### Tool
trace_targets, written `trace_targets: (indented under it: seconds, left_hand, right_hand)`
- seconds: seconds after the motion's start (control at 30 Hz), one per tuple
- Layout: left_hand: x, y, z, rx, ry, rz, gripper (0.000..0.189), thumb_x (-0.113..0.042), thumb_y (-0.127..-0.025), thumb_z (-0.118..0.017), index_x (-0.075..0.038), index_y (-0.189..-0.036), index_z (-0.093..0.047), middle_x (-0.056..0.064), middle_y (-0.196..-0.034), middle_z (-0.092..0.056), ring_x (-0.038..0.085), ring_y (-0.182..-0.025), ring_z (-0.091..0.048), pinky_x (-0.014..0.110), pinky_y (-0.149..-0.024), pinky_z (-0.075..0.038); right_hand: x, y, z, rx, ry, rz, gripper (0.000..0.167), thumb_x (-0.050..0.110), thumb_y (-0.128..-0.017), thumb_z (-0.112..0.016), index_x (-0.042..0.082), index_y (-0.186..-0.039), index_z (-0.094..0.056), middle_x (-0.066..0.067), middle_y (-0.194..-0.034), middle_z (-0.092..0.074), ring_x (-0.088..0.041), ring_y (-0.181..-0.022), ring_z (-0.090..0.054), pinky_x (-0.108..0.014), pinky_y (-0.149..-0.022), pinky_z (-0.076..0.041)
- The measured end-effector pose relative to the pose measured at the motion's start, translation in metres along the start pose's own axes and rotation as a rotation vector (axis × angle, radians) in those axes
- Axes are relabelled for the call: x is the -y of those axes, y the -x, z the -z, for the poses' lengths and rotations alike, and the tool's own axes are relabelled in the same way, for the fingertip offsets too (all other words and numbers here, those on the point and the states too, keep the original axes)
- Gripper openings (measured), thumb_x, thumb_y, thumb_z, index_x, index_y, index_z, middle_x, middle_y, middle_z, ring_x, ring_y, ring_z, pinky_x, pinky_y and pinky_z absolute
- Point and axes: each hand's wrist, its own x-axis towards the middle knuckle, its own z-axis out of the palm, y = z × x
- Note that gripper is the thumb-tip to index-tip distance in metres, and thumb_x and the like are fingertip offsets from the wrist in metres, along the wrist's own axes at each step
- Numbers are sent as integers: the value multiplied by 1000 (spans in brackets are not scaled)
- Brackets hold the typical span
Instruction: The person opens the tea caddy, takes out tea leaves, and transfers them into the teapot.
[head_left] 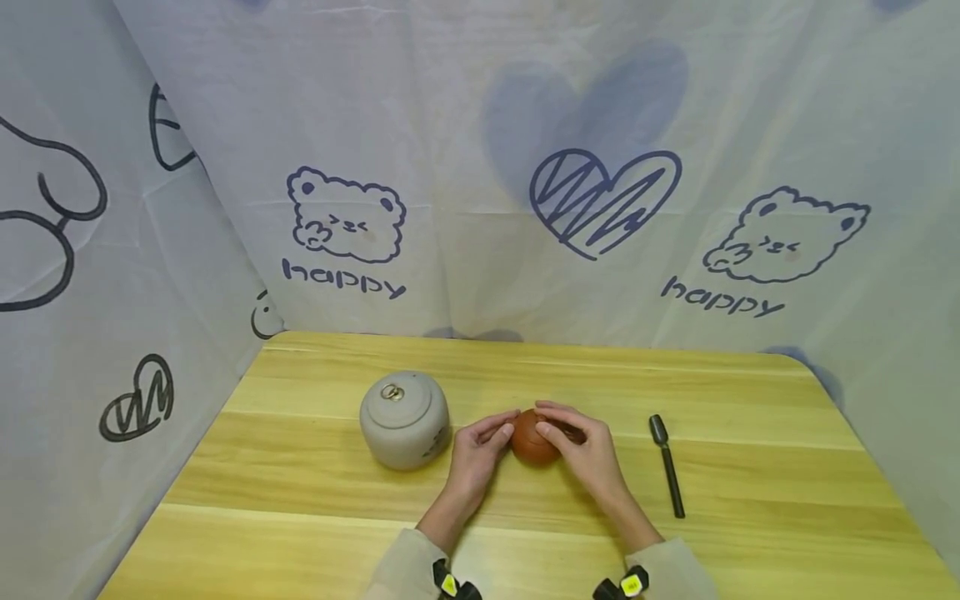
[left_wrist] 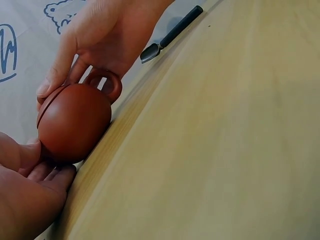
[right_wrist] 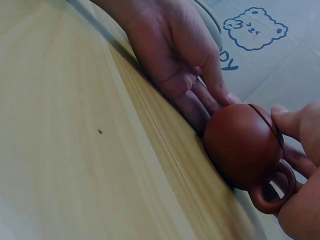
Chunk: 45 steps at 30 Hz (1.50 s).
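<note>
A small reddish-brown clay teapot [head_left: 531,448] stands on the table between the two hands, with its lid on and its loop handle [left_wrist: 115,89] toward the right hand. My left hand [head_left: 474,457] holds the teapot's left side with thumb and fingers, covering the spout side. From the right, my right hand [head_left: 592,457] holds the pot near the top, its thumb and forefinger at the lid's edge and its other fingers behind the handle. In the right wrist view the dark lid seam [right_wrist: 267,120] runs just beside the right thumb.
To the left stands a round grey lidded jar [head_left: 405,425] with two small rings [head_left: 392,392] on top. A dark tea scoop [head_left: 667,467] lies on the wooden table [head_left: 300,492] to the right. White printed cloth [head_left: 465,167] hangs behind and at the sides.
</note>
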Motion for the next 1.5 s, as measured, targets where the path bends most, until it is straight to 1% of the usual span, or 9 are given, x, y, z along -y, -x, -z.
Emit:
trace_targets:
  seconds: [0.27, 0.43, 0.57, 0.67, 0.77, 0.87, 1.13, 1.33, 1.5]
  left_hand:
    - [-2, -3, -1, 1, -3, -10, 27, -3, -103, -60, 10, -126, -67, 22, -128, -67, 25, -123, -62, 30, -102, -52]
    - [-3, -1, 0, -5, -24, -9, 27, -3, -102, -62, 8, -125, -69, 21, -128, -68, 24, -123, -62, 28, -100, -53]
    - [-2, 1, 2, -5, -36, -9, 27, -4, -102, -63, 8, -125, -69, 21, -127, -69, 23, -121, -63, 26, -98, -53]
    - [0, 2, 3, -4, -26, -5, 27, -4, -102, -63, 8, -125, -69, 21, -126, -69, 23, -120, -64, 26, -98, -53]
    - [0, 1, 4, -3, -12, 1, 26, -3, -102, -62, 7, -125, -70, 20, -127, -69, 23, -122, -63, 25, -99, -53]
    - [0, 0, 4, -3, -1, 3, 25, -2, -101, -63, 7, -124, -70, 20, -127, -69, 23, -123, -62, 25, -100, -52]
    - [0, -1, 0, 7, -2, -6, 27, -3, -101, -63, 8, -125, -70, 21, -127, -68, 23, -121, -64, 25, -98, -53]
    - [-1, 0, 0, -12, -16, -10, 27, -5, -101, -65, 7, -124, -70, 20, -126, -69, 22, -119, -64, 23, -97, -53]
    - [0, -2, 1, -11, -16, -18, 27, -4, -101, -65, 7, -124, -70, 20, -126, -69, 23, -121, -64, 23, -99, -52]
  right_hand:
    - [4, -3, 2, 0, 19, -13, 24, 13, -96, -73, 5, -119, -77, -9, -129, -70, -26, -126, -62, -21, -96, -53]
    - [6, -2, 3, 12, 31, -30, 24, 14, -97, -73, 5, -119, -77, -8, -129, -70, -25, -126, -62, -23, -96, -54]
    - [8, 0, 4, 16, 50, -22, 24, 14, -98, -72, 6, -120, -76, -7, -129, -70, -25, -127, -62, -23, -97, -53]
    - [13, 1, 6, 23, 39, -19, 24, 14, -98, -72, 6, -120, -76, -8, -129, -70, -26, -128, -61, -26, -100, -53]
    - [21, 3, 9, 28, -1, -36, 24, 13, -98, -72, 5, -120, -76, -10, -131, -69, -25, -130, -59, -27, -100, -53]
    - [26, 6, 13, 20, -16, -23, 23, 10, -97, -72, 4, -118, -76, -11, -131, -68, -25, -128, -60, -26, -100, -53]
    - [30, 21, 28, -5, -14, 52, 18, -1, -95, -71, -1, -112, -75, -22, -126, -67, -19, -120, -65, -30, -101, -53]
    - [33, 36, 33, 0, -3, 71, 18, -3, -94, -71, -1, -112, -75, -22, -125, -68, -17, -117, -65, -28, -99, -54]
    - [29, 48, 33, 9, 12, 95, 20, -4, -94, -71, 1, -112, -75, -20, -123, -69, -19, -117, -66, -27, -99, -54]
